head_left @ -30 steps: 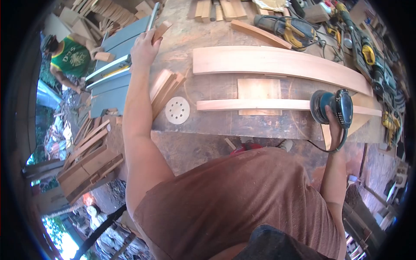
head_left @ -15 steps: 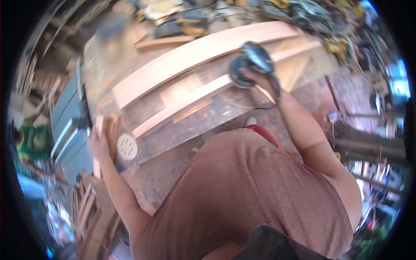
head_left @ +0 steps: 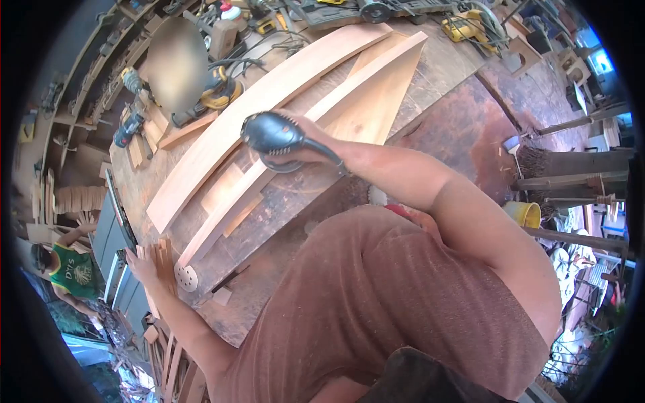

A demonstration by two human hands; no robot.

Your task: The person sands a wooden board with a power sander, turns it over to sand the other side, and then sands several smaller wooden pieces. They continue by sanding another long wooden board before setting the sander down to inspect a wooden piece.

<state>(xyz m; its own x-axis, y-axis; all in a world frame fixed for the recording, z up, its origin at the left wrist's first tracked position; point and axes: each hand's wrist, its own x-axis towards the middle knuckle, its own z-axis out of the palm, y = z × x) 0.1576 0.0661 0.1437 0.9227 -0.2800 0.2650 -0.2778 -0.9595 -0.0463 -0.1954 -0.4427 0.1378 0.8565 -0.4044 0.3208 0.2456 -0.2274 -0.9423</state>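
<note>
My right hand (head_left: 314,140) is wrapped round a dark orbital sander (head_left: 272,133), whose cord end points toward my forearm. The sander sits over the narrow curved wooden strip (head_left: 225,218); its underside is hidden, so contact cannot be made out. Beyond it lies a wider curved board (head_left: 201,168), with a flat triangular wooden piece (head_left: 366,111) at the right. My left hand (head_left: 142,267) rests with fingers stretched out at some short wood pieces (head_left: 163,262) by the bench's left end. Close to that hand lies a round sanding disc (head_left: 186,277) with holes.
Yellow power tools (head_left: 220,91), cables and a blue drill (head_left: 127,129) lie along the bench's far side. A grey machine table (head_left: 111,232) adjoins the left end. A co-worker in a green jersey (head_left: 75,269) is beyond it. A yellow bucket (head_left: 523,213) stands at right.
The sander in my right hand has moved left and toward me along the narrow strip. My view has turned, and the left fingers look more stretched out.
</note>
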